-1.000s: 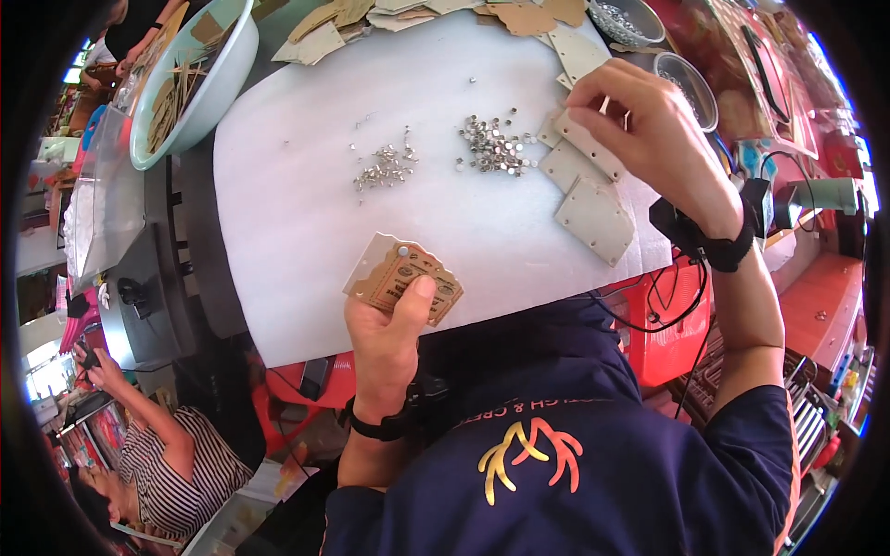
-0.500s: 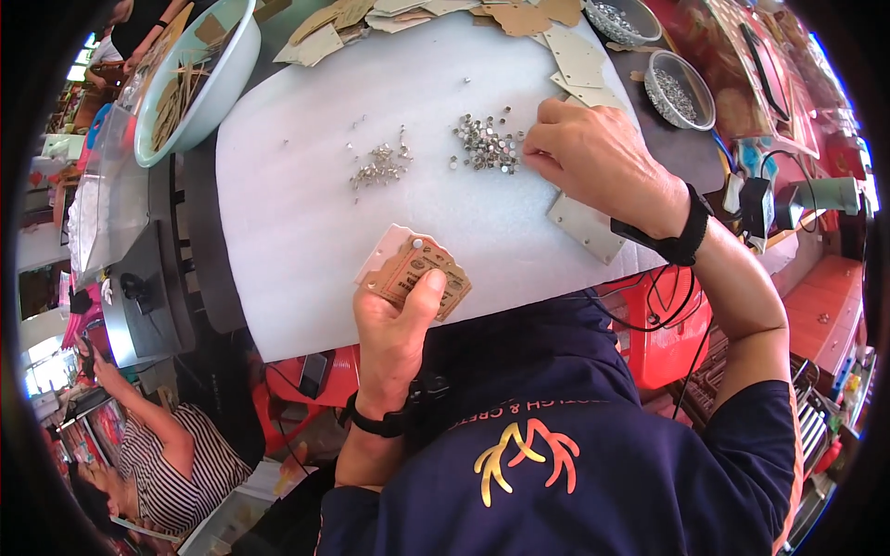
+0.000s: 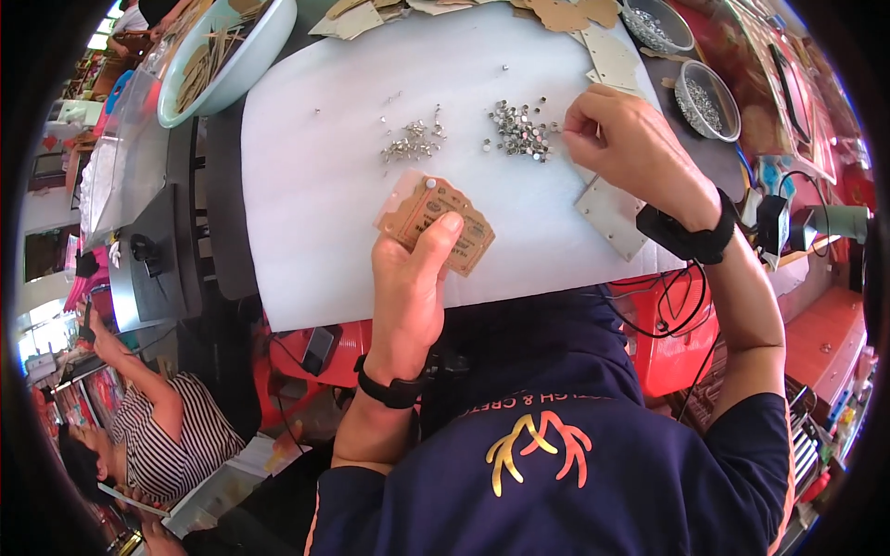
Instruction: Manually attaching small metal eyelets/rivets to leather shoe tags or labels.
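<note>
My left hand (image 3: 408, 287) grips a stack of brown printed cardboard cards (image 3: 468, 243) with a scalloped edge, thumb pressed on top. A round silver stud (image 3: 431, 183) shows at the upper corner of the stack, and a pale layer sticks out along its left side. Just right of a pile of small metal caps (image 3: 524, 134), my right hand (image 3: 626, 139) has its thumb and forefinger pinched together. Whatever may be between those fingertips is too small to make out. Left of the caps lies a looser pile of thin metal rivets (image 3: 413, 144).
A white foam sheet (image 3: 315, 222) covers the dark table. Blank cards (image 3: 610, 218) lie below my right wrist, and more cards (image 3: 556, 13) along the far edge. Two bowls of metal bits (image 3: 706, 102) stand far right; a pale basin (image 3: 227, 79) stands far left. A person in stripes (image 3: 181, 435) sits lower left.
My left hand has moved up and slightly right with the cards, closer to the rivets. My right hand has drawn slightly away from the caps. The whole view has shifted a little.
</note>
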Tool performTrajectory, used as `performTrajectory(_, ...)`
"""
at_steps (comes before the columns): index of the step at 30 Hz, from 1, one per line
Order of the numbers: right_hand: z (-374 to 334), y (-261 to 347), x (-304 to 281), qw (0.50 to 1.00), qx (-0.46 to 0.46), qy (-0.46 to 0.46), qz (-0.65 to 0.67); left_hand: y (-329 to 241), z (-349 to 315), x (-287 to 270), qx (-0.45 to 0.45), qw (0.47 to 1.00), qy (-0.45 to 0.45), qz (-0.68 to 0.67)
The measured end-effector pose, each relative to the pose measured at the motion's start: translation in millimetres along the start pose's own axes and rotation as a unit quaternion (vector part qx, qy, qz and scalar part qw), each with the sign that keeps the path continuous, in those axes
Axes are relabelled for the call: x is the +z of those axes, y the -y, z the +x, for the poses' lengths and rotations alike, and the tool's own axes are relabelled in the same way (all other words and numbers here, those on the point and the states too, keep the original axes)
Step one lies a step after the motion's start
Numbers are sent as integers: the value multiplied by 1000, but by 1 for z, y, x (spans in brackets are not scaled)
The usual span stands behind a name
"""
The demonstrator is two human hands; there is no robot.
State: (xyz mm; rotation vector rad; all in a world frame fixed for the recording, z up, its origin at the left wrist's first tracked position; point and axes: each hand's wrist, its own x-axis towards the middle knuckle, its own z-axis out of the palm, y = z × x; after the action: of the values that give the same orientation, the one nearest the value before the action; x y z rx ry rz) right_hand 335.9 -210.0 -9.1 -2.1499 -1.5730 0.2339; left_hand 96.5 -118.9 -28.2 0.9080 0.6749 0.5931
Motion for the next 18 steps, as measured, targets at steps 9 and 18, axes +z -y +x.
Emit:
performTrajectory(9,-13,40,1,863,93,158,471,-1,2,18,63,997,27,34)
performTrajectory(18,-23,54,11,913,39,76,398,-2,1,25,100,991,25,84)
